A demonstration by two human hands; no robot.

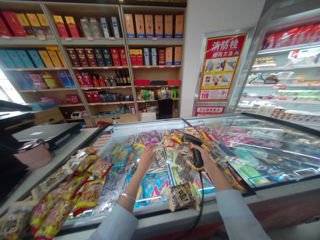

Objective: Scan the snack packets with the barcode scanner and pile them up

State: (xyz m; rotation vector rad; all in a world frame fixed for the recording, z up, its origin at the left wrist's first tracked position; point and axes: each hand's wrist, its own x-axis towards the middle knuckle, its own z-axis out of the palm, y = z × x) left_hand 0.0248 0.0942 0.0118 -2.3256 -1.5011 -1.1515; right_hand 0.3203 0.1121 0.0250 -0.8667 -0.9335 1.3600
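Note:
My right hand [203,156] is wrapped around the grip of a black and yellow barcode scanner [196,151], whose head points left and whose cord hangs over the freezer's front edge. Under and around it lie small clear snack packets [186,170] and red-and-yellow snack bags [177,136] on the glass lid. My left hand [148,156] hovers over the glass to the left, its fingers stretched forward and slightly blurred, with no held item visible. A larger clear-and-brown snack bag [183,196] with black lettering lies at the front edge, between my forearms.
Red-and-yellow snack bags [91,193] are heaped at the left. Beside them a counter [82,141] bears a pink container [33,154] and a flat grey device [47,133]. Chest freezers [282,186] extend right. Shelves of boxed goods [155,55] stand behind.

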